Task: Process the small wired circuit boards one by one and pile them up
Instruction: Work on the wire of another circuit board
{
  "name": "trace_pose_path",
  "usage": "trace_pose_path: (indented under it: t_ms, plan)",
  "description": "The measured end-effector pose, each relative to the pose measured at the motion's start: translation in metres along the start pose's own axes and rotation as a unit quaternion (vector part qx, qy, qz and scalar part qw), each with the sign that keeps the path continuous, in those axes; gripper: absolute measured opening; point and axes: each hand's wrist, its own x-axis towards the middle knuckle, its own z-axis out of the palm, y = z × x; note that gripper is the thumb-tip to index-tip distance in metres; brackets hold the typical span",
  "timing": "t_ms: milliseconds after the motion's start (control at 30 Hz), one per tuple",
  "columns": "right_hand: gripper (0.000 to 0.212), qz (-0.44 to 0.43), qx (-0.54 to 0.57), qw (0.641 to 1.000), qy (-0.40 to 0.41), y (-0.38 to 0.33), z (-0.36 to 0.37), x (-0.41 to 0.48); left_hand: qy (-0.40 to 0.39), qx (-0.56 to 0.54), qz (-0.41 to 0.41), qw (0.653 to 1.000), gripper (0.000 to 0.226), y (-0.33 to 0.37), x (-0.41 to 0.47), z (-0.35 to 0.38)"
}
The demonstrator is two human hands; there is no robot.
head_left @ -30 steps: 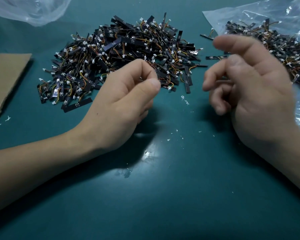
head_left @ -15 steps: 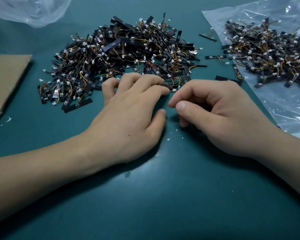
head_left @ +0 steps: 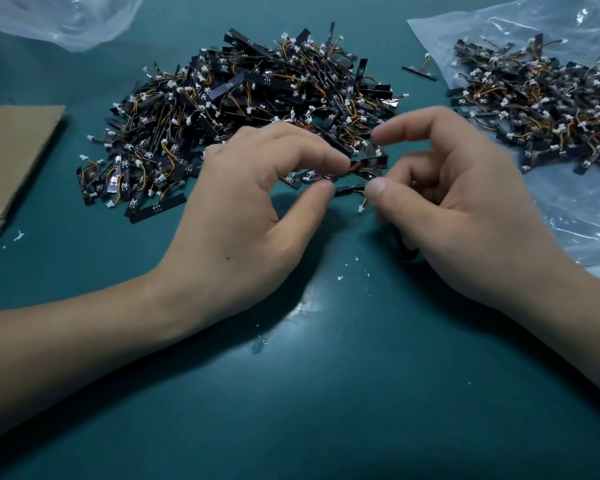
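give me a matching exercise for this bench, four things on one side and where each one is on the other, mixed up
1 cardboard sheet
2 large board pile
3 smaller board pile
4 single board

a on the clear plastic bag
b pinched between left hand and right hand
c far left of the table
d bare table, centre

Pairs: 1-c, 2-d, 3-a, 4-b

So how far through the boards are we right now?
Done, probably: the big centre pile. In hand: one wired board, pinched between left hand and right hand. Left: seemingly the smaller heap on the plastic bag, plus a stray board beside it.
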Motion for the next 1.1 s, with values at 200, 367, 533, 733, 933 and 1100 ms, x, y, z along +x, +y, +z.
trace_pose_path:
  t_ms: [200, 367, 533, 733, 933, 1100]
  plan:
    - [0.007, -0.025, -0.087, 0.995, -0.033, -0.002, 0.001, 0.0, 0.002, -0.054, 0.002, 0.999, 0.011, -0.001, 0.001, 0.001]
    - [0.008, -0.025, -0.061, 0.998, -0.008, -0.004, -0.001, 0.0, -0.034, -0.082, -0.034, 0.995, 0.008, -0.001, 0.003, 0.001]
    - [0.008, -0.029, -0.027, 0.999, 0.011, -0.005, 0.0, -0.001, -0.065, -0.088, -0.072, 0.991, 0.009, -0.002, 0.004, 0.003]
    - [0.02, -0.022, -0.031, 0.998, -0.048, -0.007, 0.0, -0.001, -0.013, -0.077, -0.002, 0.997, 0.007, 0.002, 0.002, -0.001]
    - [0.028, -0.022, -0.034, 0.996, -0.073, -0.01, -0.002, -0.003, -0.087, -0.066, -0.017, 0.994, 0.003, 0.003, 0.001, -0.001]
    - [0.03, -0.022, -0.043, 0.994, -0.103, -0.012, -0.003, -0.003, -0.069, -0.099, -0.021, 0.992, 0.011, 0.005, 0.002, -0.003]
